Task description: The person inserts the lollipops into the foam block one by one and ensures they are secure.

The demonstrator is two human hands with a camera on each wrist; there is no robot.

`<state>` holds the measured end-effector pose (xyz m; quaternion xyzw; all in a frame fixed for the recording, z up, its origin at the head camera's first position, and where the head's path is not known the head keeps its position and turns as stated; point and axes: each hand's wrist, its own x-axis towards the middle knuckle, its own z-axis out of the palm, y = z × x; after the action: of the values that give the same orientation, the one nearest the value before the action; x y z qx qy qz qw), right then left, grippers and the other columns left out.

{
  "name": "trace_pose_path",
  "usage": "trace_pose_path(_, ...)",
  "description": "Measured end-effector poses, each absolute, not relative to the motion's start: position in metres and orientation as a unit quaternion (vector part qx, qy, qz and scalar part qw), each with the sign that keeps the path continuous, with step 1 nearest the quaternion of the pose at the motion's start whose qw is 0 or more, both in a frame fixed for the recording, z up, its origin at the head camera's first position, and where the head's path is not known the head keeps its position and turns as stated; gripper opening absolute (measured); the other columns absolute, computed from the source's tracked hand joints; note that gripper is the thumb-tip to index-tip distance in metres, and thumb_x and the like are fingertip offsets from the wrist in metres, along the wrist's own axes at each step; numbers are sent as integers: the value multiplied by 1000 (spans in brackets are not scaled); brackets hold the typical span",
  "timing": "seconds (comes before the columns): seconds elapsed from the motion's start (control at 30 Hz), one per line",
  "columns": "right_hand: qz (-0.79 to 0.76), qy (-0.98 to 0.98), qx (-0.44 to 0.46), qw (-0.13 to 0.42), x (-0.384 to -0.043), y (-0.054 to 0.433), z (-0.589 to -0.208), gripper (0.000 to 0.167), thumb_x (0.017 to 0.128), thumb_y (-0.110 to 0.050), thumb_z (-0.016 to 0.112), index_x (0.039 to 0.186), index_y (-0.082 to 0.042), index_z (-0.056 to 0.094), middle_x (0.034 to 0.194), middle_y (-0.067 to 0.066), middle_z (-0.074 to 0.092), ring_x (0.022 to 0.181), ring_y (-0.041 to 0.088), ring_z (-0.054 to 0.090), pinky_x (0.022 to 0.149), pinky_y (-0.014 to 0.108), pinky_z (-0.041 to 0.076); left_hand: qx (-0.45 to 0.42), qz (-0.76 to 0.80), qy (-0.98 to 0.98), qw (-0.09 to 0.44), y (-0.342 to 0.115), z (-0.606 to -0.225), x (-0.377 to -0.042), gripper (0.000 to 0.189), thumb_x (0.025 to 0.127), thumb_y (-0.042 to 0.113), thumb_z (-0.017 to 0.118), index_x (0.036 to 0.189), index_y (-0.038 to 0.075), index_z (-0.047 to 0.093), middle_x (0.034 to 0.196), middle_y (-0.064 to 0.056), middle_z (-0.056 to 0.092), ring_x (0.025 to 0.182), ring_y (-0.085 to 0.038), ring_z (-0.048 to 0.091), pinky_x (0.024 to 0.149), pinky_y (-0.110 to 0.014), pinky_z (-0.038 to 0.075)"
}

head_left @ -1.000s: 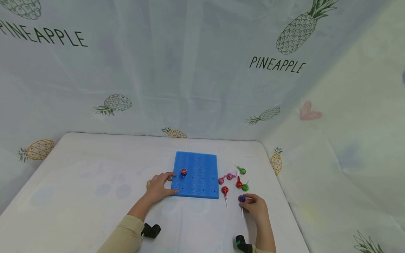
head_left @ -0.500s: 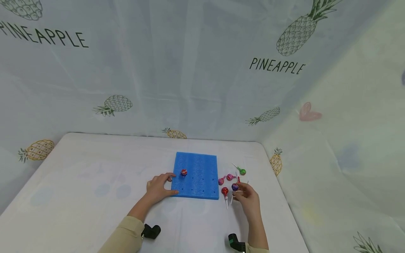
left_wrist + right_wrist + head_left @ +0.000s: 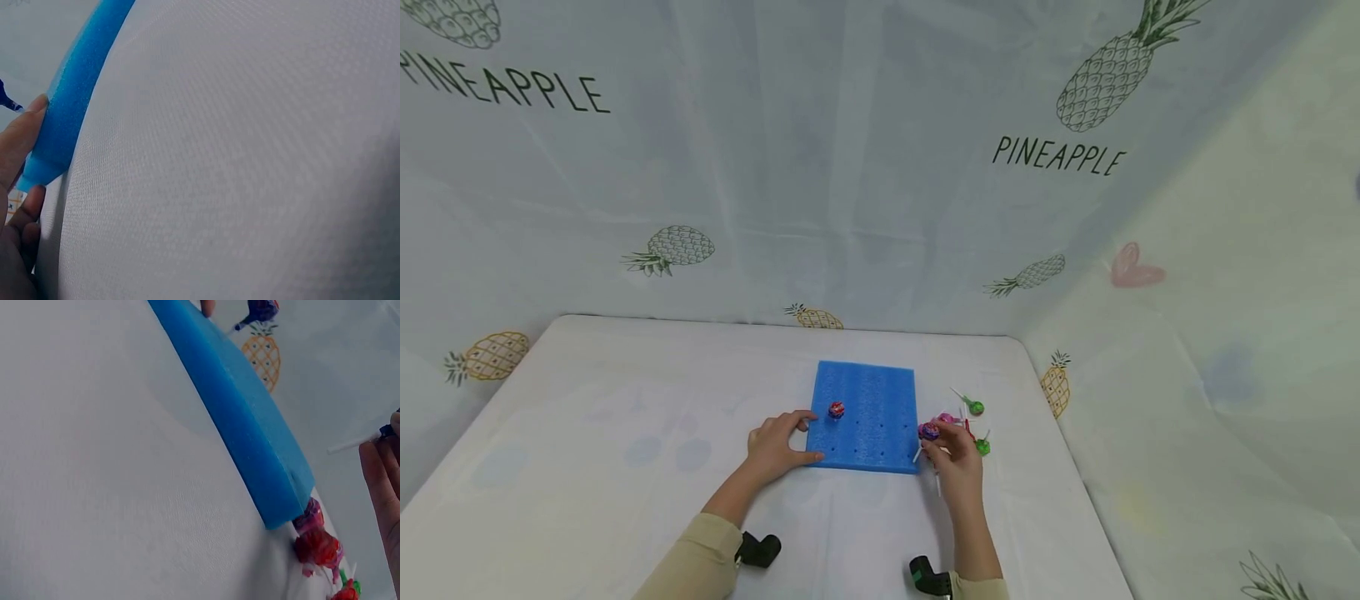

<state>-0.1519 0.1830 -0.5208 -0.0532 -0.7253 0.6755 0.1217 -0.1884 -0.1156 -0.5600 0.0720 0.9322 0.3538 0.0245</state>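
Observation:
A blue foam board (image 3: 868, 396) with rows of small holes lies on the table. One lollipop (image 3: 837, 409) in a red and blue wrapper stands upright in its left part. My left hand (image 3: 773, 447) rests on the board's left edge, thumb at the near corner and index fingertip farther back; the left wrist view shows the thumb (image 3: 31, 119) over the edge. Just off the board's right edge, my right hand (image 3: 961, 471) pinches a purple-wrapped lollipop (image 3: 929, 431) by its head. Its white stick (image 3: 350, 445) hangs slantwise, pointing down toward the board.
Right of the board lie loose lollipops: two green (image 3: 975, 407), a pink (image 3: 947, 418) and red ones (image 3: 317, 547), partly hidden behind my right hand in the head view. The white table (image 3: 647, 400) meets a pineapple-printed curtain at its back edge.
My right hand has carried the purple lollipop left and away from me, from the table's right side to the board's right edge. The left hand and the board have stayed put.

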Motion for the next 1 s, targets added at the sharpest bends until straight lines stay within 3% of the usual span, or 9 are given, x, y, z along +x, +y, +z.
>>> trace_pose_path(0.4, 705, -703, 37, 83, -145, 131, -493, 30, 83, 17, 65, 111, 11, 58, 104, 23, 63, 89, 15, 65, 76, 29, 55, 73, 352, 933, 24, -116, -562, -189, 66, 71, 44, 85, 127, 22, 58, 104, 7, 57, 101, -23, 49, 79, -47, 30)
trace_pose_path(0.7, 730, -679, 56, 58, -162, 113, -524, 31, 85, 16, 64, 114, 8, 55, 107, 19, 61, 92, 16, 63, 77, 34, 55, 70, 346, 935, 23, -115, -561, -189, 66, 70, 46, 85, 126, 22, 58, 103, 6, 58, 100, -24, 49, 78, -46, 30)
trace_pose_path(1.0, 725, -685, 68, 24, -161, 99, -512, 28, 87, 14, 62, 113, 7, 56, 107, 17, 62, 95, 20, 63, 79, 35, 54, 73, 337, 938, 18, -116, -563, -190, 66, 70, 47, 85, 126, 23, 59, 103, 7, 58, 98, -22, 50, 78, -46, 31)
